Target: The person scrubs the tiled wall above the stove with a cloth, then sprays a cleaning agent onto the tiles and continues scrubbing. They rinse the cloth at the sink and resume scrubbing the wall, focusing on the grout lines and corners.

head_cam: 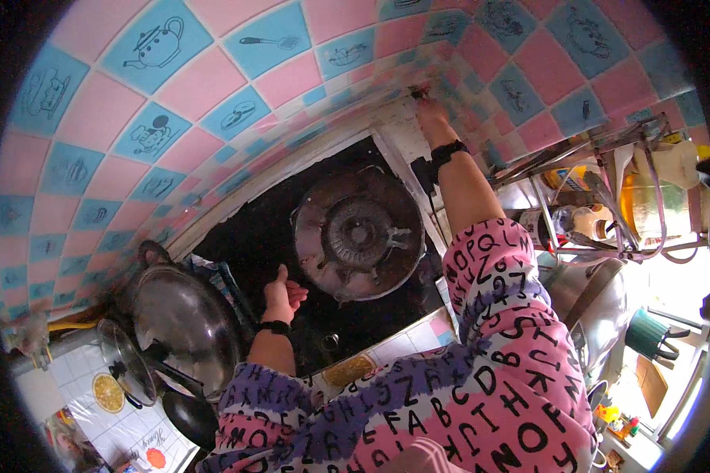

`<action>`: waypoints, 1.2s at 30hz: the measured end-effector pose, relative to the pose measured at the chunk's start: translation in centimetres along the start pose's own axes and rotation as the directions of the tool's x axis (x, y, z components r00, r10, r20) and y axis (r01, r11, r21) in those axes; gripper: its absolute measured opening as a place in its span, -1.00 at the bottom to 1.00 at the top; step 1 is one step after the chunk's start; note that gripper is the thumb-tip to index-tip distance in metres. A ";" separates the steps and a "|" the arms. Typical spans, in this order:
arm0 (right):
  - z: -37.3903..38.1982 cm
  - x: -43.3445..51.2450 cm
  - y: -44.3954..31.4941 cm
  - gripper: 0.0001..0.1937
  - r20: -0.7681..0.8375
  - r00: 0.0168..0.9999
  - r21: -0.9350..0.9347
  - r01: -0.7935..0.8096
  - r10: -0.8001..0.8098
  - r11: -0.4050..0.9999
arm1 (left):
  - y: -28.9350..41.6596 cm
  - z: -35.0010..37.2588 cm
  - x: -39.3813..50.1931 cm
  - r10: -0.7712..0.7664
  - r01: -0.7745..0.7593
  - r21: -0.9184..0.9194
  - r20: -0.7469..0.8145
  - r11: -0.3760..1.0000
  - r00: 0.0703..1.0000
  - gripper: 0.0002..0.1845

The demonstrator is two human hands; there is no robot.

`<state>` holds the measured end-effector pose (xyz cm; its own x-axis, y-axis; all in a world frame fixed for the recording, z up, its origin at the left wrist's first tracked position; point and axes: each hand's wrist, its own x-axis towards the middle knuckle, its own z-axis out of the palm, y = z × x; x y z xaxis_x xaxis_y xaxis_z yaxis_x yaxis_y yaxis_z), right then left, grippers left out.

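Note:
My left hand (285,294) hovers over the left part of the black gas hob (260,227), beside the round metal burner (360,233); its fingers are apart and it holds nothing. My right arm reaches beyond the hob to the far corner by the tiled wall. There my right hand (431,106) is at a small dark and reddish thing (419,91), too blurred to name. Whether the fingers close on it cannot be made out. Both wrists wear dark bands.
A large lidded metal wok (183,319), a glass lid (124,360) and a black pan (189,414) stand at the left. A metal rack (621,254) with bottles is at the right, above a big metal vessel (597,307). Checkered tiles (195,88) line the wall.

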<state>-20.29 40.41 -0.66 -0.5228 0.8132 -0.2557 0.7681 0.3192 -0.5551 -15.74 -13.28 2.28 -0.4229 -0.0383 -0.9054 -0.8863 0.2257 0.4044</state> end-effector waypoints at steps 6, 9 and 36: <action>-2.9 -0.6 -0.3 -0.70 0.050 0.998 0.342 -0.043 0.027 0.939 | -0.2 -0.4 0.5 0.005 -0.004 -0.034 0.030 0.999 1.000 -0.41; -5.0 -3.0 -2.0 -0.64 -0.124 0.992 0.457 0.057 0.000 0.888 | -0.2 -0.1 0.5 0.015 -0.015 -0.021 0.023 1.000 1.000 -0.43; -21.5 -18.7 -2.9 -0.78 -0.724 0.690 0.366 0.388 -0.003 0.846 | 0.0 0.2 -0.1 0.049 -0.048 -0.020 0.018 0.999 0.999 -0.41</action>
<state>-4.76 34.69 22.74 -0.0949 0.9125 0.3980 0.3115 0.4070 -0.8587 -15.65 -13.07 2.36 -0.4622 -0.0101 -0.8867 -0.8684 0.2080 0.4502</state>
